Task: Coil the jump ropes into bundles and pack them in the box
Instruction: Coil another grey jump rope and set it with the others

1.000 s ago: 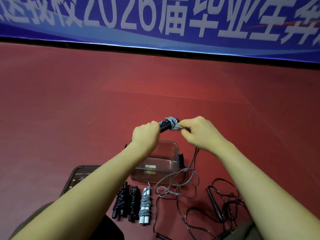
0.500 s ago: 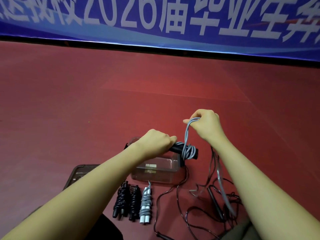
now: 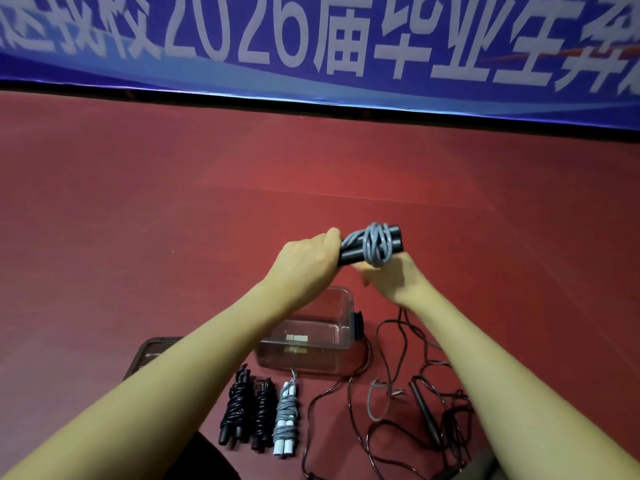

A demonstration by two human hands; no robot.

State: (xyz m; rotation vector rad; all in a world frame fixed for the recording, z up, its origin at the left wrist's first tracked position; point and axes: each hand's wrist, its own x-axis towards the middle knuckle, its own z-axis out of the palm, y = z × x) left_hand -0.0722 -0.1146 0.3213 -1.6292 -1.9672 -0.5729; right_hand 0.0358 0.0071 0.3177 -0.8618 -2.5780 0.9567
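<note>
**Jump ropes, part-coiled, with open storage box**

We record, from largest to smallest:

A red floor (image 3: 138, 237) fills most of the frame; across the top runs a blue banner with pale printed characters (image 3: 311, 39).

At lower centre stands a clear rectangular plastic box (image 3: 311, 344), open-topped, with a black latch on its right side. A dark brown tray-like lid (image 3: 152, 351) lies flat at its left, partly hidden by our left forearm.

In the lower right a loose tangle of thin black cord (image 3: 446, 403) sprawls over the floor, with a slim black handle lying in it; a short stretch of grey cord (image 3: 372, 400) lies just left of it.

In front of the box, at lower centre, three finished bundles lie side by side: two black coiled rope bundles (image 3: 247, 410) and, to their right, a grey coiled rope bundle with white handles (image 3: 285, 417).

At frame centre, raised above the box, we hold a pair of black cylindrical handles wound with grey cord (image 3: 375, 245). Our left hand (image 3: 306, 258) is fisted round the handles' left end. Our right hand (image 3: 391, 278) sits beneath the wound section, fingers curled up against the cord; we cannot tell how firmly it grips.
</note>
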